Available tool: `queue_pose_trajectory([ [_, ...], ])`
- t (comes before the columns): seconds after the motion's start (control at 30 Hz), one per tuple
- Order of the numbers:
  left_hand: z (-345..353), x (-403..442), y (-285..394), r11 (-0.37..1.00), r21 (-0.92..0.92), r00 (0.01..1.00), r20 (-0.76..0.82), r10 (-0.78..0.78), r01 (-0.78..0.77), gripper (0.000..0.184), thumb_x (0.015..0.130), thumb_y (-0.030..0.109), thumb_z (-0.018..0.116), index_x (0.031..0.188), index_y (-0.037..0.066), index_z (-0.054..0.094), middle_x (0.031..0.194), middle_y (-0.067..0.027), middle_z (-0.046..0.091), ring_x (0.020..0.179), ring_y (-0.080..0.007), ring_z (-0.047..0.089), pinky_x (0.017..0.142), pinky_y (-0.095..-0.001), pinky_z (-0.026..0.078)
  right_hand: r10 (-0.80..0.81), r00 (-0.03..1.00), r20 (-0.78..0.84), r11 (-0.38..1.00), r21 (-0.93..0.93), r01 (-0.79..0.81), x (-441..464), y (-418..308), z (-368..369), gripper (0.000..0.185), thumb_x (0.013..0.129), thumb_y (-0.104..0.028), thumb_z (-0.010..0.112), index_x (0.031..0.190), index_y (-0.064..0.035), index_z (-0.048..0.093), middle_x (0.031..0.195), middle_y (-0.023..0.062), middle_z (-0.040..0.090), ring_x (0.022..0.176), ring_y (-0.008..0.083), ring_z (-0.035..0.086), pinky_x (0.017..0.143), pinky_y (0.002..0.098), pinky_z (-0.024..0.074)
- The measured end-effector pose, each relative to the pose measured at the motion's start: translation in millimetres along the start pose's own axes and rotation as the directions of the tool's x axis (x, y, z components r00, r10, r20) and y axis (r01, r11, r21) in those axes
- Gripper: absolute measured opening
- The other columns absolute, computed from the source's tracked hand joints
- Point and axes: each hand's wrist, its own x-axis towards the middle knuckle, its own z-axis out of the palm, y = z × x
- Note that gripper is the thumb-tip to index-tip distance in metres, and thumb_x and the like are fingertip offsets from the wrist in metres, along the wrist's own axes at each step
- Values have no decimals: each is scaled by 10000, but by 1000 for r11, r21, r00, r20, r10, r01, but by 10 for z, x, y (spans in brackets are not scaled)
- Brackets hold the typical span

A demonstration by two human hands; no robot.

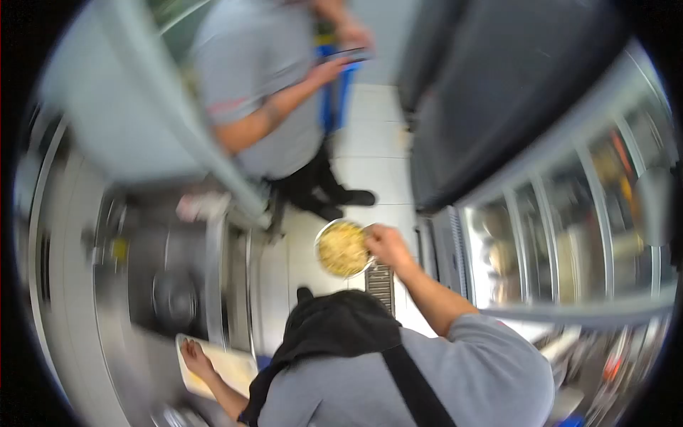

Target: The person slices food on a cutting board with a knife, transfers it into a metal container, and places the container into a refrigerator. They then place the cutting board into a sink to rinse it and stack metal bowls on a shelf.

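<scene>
fingers of the right hand (386, 245) are closed on the rim of a round bowl (318, 244), at the side nearest that hand. the bowl is held out in front of the body, over the white tiled floor (373, 171), and is filled with pale yellow chopped food (343, 248). its pieces are too blurred to name. a metal drain grate (380, 288) shows in the floor just beside the bowl, below the right wrist.

the left hand (198, 358) is well apart from the bowl, off to the left, over one end of a white board (231, 363) on the metal desk (117, 356). its fingers look bent, but blur hides whether they grip anything, so i cannot tell if they are open or closed.

the wearer has a grey shirt (484, 363) and a black apron (341, 320). ahead, past the bowl, another person (263, 78) in a grey top and dark trousers stands with both hands near a small flat thing (351, 55), too blurred to make out. something blue (346, 96) shows beside that person. on the right stand a large dark cabinet (491, 92) and a lit case (548, 242) with pale upright bars.
</scene>
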Motion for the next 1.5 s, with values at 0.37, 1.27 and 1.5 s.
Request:
queue_pose_trajectory([
  [0.37,3008,-354,3795,664,-533,205,678,706,-524,333,773,27,659,1103,11,619,1049,-99,645,830,-180,630,708,-292,502,397,793,-462,902,36,-430,-1703,57,-691,224,757,-191,599,712,22,551,688,207,547,599,341,523,572,413,428],
  [1.27,3826,-4580,4677,452,-625,-696,718,11,-637,294,830,285,611,849,-6,656,754,-169,674,521,-219,655,546,-365,543,555,377,-742,735,224,-640,-3377,1244,-1789,212,739,-171,633,647,13,584,576,158,570,505,238,534,506,372,431],
  [1.5,4339,-4105,4858,600,-562,-552,802,227,-570,245,780,195,580,808,-44,630,700,-182,651,548,-253,661,530,-367,538,605,544,-582,746,173,-644,-2426,1205,-2182,243,748,-213,639,668,9,584,573,155,565,515,234,538,519,373,437],
])
